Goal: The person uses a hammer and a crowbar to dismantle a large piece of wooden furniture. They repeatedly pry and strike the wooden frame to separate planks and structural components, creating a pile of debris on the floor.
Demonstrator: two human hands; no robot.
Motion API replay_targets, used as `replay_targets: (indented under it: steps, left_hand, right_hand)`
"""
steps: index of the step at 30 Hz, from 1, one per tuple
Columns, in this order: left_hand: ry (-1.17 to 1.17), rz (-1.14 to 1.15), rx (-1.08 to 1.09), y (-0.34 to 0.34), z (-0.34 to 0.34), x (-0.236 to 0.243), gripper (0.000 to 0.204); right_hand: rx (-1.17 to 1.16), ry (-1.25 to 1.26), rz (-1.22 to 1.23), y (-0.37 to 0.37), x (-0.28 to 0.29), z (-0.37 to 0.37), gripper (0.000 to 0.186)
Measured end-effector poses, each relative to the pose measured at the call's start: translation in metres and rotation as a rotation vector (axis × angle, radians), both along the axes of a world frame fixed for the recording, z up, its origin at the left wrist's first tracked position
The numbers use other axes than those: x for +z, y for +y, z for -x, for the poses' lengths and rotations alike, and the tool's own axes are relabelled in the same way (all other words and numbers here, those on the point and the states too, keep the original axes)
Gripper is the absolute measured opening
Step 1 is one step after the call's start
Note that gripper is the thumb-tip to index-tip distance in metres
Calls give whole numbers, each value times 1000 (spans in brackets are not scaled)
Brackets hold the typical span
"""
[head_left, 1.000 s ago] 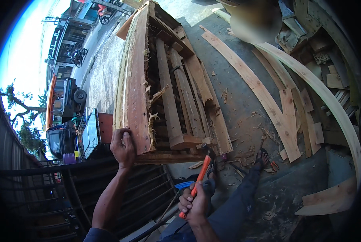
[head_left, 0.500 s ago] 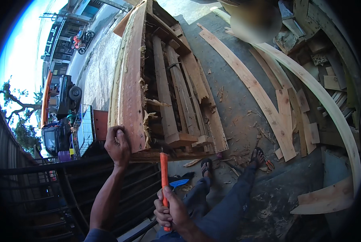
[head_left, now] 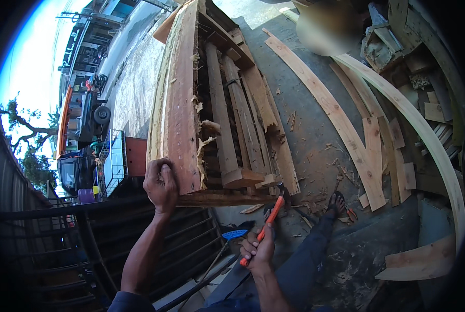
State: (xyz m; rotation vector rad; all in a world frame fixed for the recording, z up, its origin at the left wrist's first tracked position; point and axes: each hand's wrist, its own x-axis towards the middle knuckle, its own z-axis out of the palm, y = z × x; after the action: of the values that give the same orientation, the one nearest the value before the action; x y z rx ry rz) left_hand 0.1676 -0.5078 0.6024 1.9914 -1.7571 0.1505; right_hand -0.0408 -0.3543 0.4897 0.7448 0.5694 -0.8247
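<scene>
A long wooden frame [head_left: 183, 119] stands in front of me, its reddish side board torn along one edge and several slats [head_left: 241, 114] showing inside. My left hand [head_left: 161, 186] grips the near left corner of that frame, fingers curled over the board. In my right hand [head_left: 258, 247] is a hammer [head_left: 272, 218] with an orange handle, tilted up and to the right. Its dark head is by the frame's near right corner; whether it touches the wood I cannot tell.
Long planks [head_left: 331, 106] and a curved pale strip [head_left: 414, 106] lie on the right. Wood scraps [head_left: 435, 112] are heaped at the far right. Splinters litter the concrete floor [head_left: 315, 156]. A dark metal fence [head_left: 149, 249] and a blue broom head [head_left: 234, 234] are at lower left.
The hammer in my right hand has swung from the frame's near left part to its near right corner. My left hand stays on the board. The whole view has shifted slightly.
</scene>
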Motion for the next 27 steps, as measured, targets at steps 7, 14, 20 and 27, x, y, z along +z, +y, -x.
replay_targets:
  steps: [7,14,20,27]
  left_hand:
    - [19,28,-14,5,-3,-1,12]
    - [21,11,4,8,-5,-1,13]
    - [58,50,18,9,-2,-2,14]
    - [31,21,46,7,0,-1,15]
  right_hand:
    - [107,76,216,-32,-9,25,40]
    - [254,-195,357,-15,7,23,39]
    - [323,-298,347,-18,46,23,38]
    - [-112,114,-197,-18,15,1,40]
